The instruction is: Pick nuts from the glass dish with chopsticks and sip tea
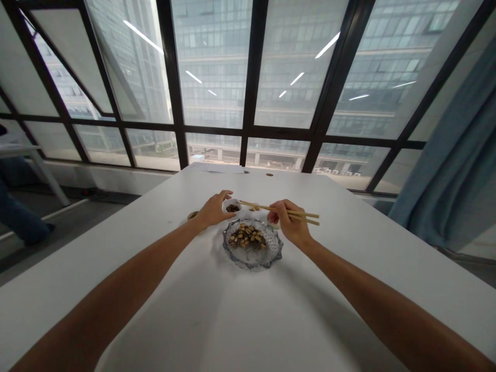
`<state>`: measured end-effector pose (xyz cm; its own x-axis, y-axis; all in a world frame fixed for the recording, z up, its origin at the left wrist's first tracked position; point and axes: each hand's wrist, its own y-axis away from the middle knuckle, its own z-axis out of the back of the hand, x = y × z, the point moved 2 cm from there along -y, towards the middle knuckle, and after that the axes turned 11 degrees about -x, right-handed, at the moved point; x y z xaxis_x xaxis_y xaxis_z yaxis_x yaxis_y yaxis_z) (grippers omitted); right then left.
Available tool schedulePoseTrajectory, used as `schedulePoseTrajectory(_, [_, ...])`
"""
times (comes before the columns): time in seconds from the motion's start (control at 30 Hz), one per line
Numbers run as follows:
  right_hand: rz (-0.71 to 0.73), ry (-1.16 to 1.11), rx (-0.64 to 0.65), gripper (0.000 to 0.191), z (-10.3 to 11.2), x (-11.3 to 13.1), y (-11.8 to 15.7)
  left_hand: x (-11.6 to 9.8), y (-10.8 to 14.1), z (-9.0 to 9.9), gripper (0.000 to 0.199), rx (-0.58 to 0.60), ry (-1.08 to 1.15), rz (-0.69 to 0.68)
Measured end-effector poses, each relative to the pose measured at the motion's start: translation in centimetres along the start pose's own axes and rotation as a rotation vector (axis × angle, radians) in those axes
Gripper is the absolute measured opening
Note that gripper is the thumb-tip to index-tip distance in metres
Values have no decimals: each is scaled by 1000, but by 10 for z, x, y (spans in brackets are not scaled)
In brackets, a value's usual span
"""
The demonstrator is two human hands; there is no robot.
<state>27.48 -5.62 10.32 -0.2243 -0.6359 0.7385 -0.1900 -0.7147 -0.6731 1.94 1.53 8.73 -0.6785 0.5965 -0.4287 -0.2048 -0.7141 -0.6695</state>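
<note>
My left hand (215, 208) reaches in from the left, thumb and fingers curved round a small white bowl (225, 205) with dark brown pieces (233, 208) in it. A pair of wooden chopsticks (306, 214) is gripped in my right hand (287, 219); their tips point left, close to the bowl's rim. Nothing can be made out between the tips. Between my forearms stands a scalloped clear glass bowl (253, 267), with a heap of tan and dark flat pieces (248, 236) that look like seeds or dried slices.
Light tan pieces (254, 208) lie behind the glass bowl. Beside my right hand, a small dish (274, 225) is partly covered; another container (192, 215) shows behind my left wrist. Papers (217, 168) and a brown round item (269, 174) lie at the white table's (248, 320) far end, before windows.
</note>
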Motion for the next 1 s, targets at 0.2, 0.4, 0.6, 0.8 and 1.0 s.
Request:
schedulePoseTrajectory(0.2, [72,179,167,52,36,2,21,7,-4,-6,69,62,-148,159])
schedulePoseTrajectory(0.4, [197,299,314,47,31,-1,25,15,-4,-11,67,131,-182,252])
schedulePoseTrajectory(0.6, [272,315,359,41,26,-1,21,14,10,0,60,138,-274,171])
schedulePoseTrajectory(0.8, [235,279,381,38,24,-2,27,16,45,21,48,5,-380,35])
schedulePoseTrajectory(1.0, [98,220,255,42,25,-13,31,27,71,32,48,-123,-409,0])
